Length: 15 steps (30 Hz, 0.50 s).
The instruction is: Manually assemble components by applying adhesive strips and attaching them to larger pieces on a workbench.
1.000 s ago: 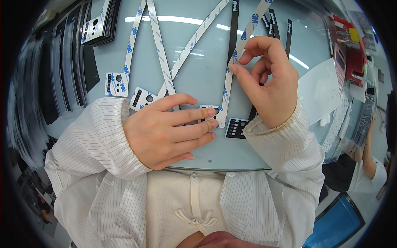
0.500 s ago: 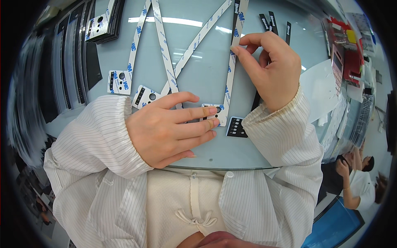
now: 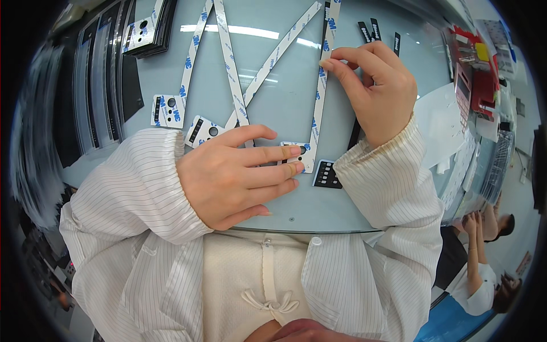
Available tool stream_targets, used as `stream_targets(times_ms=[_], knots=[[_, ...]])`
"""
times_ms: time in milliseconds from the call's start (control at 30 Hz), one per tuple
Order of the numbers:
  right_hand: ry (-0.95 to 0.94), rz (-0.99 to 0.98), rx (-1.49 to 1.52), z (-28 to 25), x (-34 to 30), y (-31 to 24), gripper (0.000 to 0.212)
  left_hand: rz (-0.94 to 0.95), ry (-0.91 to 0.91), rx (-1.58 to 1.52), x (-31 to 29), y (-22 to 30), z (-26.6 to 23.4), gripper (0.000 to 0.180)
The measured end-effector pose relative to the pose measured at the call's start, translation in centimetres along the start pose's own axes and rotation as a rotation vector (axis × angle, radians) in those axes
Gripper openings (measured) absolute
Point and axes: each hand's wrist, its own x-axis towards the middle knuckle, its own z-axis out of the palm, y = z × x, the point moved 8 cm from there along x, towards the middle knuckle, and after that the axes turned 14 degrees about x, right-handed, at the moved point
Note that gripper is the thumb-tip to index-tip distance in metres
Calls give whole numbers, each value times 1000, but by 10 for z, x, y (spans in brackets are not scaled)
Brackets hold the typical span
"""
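A long white adhesive-backed strip [image 3: 317, 108] with blue print runs away from me and ends near me in a wider panel [image 3: 308, 163] with a round hole. My left hand [image 3: 228, 174] lies palm down, fingers outstretched, with its middle fingertips on that panel. Farther up, my right hand [image 3: 373, 85] pinches the strip's edge between thumb and forefinger. A dark strip [image 3: 323, 28] shows beside the far end of the white one. Right of the panel lies a black keypad-like panel [image 3: 327, 174], partly covered by my right sleeve.
Two similar white-backed pieces, a left one [image 3: 167, 110] and a middle one [image 3: 203, 132], lie on the glass table [image 3: 273, 212], near another crossing strip [image 3: 279, 50]. A stack of panels [image 3: 149, 37] stands far left. Small black tabs [image 3: 397, 43] and white paper [image 3: 439, 119] lie right.
The view has shifted slightly. My left fingers stay on the panel and my right hand keeps its pinch with barely any movement. A person at the far right has changed posture, arms raised.
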Motion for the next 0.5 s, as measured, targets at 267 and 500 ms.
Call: stream_targets(times_ms=[267, 500], knots=[[13, 9, -55, 0, 5, 7, 13, -22, -14, -31, 1, -2, 2, 44], [35, 20, -94, -2, 11, 13, 15, -17, -25, -25, 3, -2, 2, 43]])
